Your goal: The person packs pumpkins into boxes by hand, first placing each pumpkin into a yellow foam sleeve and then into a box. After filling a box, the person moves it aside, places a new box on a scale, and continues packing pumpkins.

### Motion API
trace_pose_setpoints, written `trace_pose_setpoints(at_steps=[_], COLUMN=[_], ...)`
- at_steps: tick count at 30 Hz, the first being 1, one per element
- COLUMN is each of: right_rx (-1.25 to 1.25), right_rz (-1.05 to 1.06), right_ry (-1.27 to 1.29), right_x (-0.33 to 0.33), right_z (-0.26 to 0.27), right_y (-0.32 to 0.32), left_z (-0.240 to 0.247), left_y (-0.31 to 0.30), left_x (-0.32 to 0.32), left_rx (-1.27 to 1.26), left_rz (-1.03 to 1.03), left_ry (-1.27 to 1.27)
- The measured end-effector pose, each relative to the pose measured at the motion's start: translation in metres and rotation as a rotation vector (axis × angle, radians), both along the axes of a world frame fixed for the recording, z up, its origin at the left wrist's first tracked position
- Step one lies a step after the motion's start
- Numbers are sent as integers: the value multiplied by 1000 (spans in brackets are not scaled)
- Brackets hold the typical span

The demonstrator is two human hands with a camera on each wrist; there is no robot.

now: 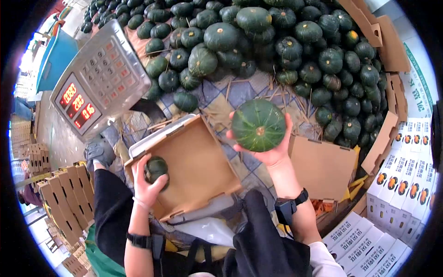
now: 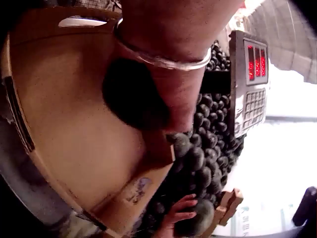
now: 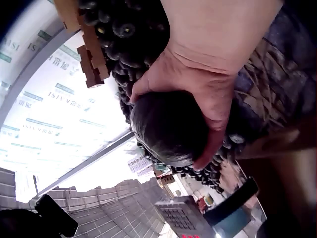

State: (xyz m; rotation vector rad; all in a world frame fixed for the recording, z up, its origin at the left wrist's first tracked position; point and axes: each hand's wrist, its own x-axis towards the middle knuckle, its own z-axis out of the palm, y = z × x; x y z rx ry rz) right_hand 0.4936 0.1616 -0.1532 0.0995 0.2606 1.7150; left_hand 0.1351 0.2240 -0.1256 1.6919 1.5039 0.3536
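In the head view my left hand (image 1: 148, 184) curls round a small dark green squash (image 1: 156, 169) inside the left part of an open cardboard box (image 1: 198, 159). My right hand (image 1: 276, 150) grips a larger green squash (image 1: 259, 125) from below and the side, raised to the right of the box. The left wrist view has the small squash (image 2: 131, 94) dark under my left hand (image 2: 176, 94), over the box floor (image 2: 64, 114). In the right wrist view the fingers and thumb of my right hand (image 3: 193, 89) spread round the larger squash (image 3: 168, 126).
A scale display with keypad (image 1: 101, 76) stands at the upper left. Many squashes (image 1: 221, 37) are heaped across the back and right. A cardboard piece (image 1: 318, 168) lies right of my right hand; white printed cartons (image 1: 401, 184) and brown boxes (image 1: 64, 198) stand at the sides.
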Motion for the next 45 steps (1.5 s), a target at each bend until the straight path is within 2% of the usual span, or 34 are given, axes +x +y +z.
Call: trace_pose_setpoints(at_steps=[1,2,4,8,10,11,12,14,16,17,18,19,20,21,22,23,24,26,27,28,29,30,32,33,36,38,39,40,42,44,45], right_rx=[-1,-32,-88,-315,-431,-595,-707,-919,-800,-752,-325,-13,-158,119,220,180,157,-2,-124,-180,-238,-292,-358,-346,-538,-475,-257,-405,-252,-73,-101], right_rz=[3,13,31,99,98,158,214,328,213,160,-106,-164,-585,-682,-790,-812,-832,-658,-501,-643,-411,-190,-88,-151,-60,-318,-587,-287,-110,-166,-137], right_ry=[-1,-48,-153,-371,-351,-261,-319,-436,-680,-785,-805,-1075,-1121,-1242,-1375,-1489,-1610,-1919,-2218,-2715,-2773,-3042,-3239,-3300,-3194,-3086,-2713,-2001,-1141,-1186,-1337], right_x=[-11,-18,-25,-15,-5,4,9,20,55,75,98,135,113,139,144,149,151,149,157,145,143,138,121,122,119,134,152,129,124,87,78], right_z=[1,2,4,-2,-10,-7,-6,3,37,62,100,145,221,247,276,277,275,220,176,144,111,87,52,32,43,37,21,55,56,66,52], right_y=[-4,-6,-10,-42,-82,-104,-119,-133,-76,-41,20,60,90,107,116,124,133,152,166,171,183,194,219,234,253,252,248,222,173,125,107], left_z=[10,-12,-30,-19,-1,4,-8,-33,-31,-47,-56,-60,-64,-66,-75,-68,-63,-56,-55,-56,-58,-60,-61,-57,-45,-41,-45,-48,-56,-58,-55], left_y=[0,-2,-8,-18,-25,-30,-40,-63,-77,-84,-88,-87,-93,-96,-98,-97,-93,-93,-92,-91,-91,-92,-91,-94,-91,-90,-89,-90,-88,-91,-88], left_x=[15,5,0,-11,-26,-40,-61,-90,-92,-92,-93,-89,-90,-95,-96,-96,-92,-86,-85,-86,-88,-89,-86,-87,-79,-76,-77,-79,-83,-80,-79], left_rx=[222,393,496,534,502,481,420,315,-67,-23,3,23,25,65,235,96,-37,38,79,78,73,64,124,146,2,3,-22,-53,35,65,54], left_rz=[-111,-180,-197,-96,50,106,241,349,454,388,319,316,308,298,261,277,301,275,261,264,266,268,254,245,336,347,364,381,368,347,342], left_ry=[266,454,594,571,563,534,460,280,129,146,183,272,374,220,281,282,269,225,209,200,199,204,169,160,192,204,185,168,147,135,142])
